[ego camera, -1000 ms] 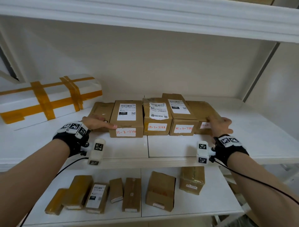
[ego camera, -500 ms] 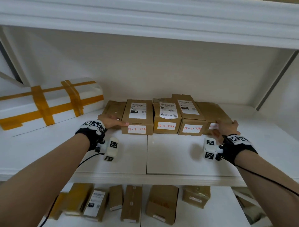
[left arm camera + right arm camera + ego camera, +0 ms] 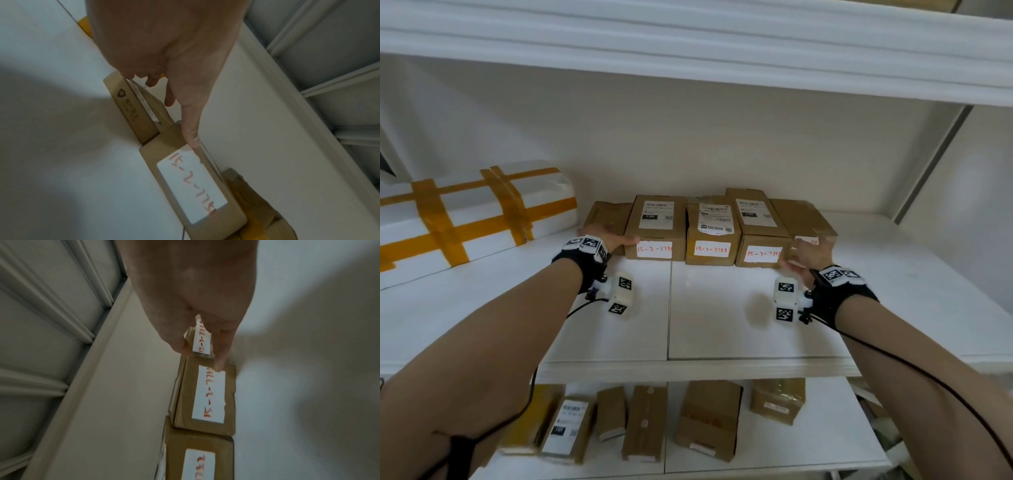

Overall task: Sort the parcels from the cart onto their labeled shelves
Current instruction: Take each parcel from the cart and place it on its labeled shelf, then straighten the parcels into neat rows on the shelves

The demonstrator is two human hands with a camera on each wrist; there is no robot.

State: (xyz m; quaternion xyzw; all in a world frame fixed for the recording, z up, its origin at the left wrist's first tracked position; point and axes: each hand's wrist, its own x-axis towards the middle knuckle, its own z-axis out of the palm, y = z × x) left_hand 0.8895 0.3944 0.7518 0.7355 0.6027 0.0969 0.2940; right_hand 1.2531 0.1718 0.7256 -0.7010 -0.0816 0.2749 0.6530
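Note:
Several brown cardboard parcels with red handwritten labels stand in a tight row on the middle shelf (image 3: 722, 318). My left hand (image 3: 604, 237) lies flat against the row's left end. It covers the front of the leftmost parcel (image 3: 607, 214), and one straight fingertip touches the top edge of the second parcel (image 3: 659, 228) (image 3: 193, 183). My right hand (image 3: 812, 251) presses with straight fingers on the front of the rightmost parcel (image 3: 803, 219). In the right wrist view one fingertip reaches the label of the neighbouring parcel (image 3: 209, 394). Neither hand grips anything.
A white foam box (image 3: 465, 219) bound with orange tape lies at the shelf's left. The shelf below (image 3: 774, 448) holds several more brown parcels. An upper shelf board (image 3: 688, 51) hangs overhead. Bare shelf stretches between the row and the front edge.
Both hands have pushed the row of parcels back, away from the shelf's front edge. The arms have stretched further in, and the head view has tilted up.

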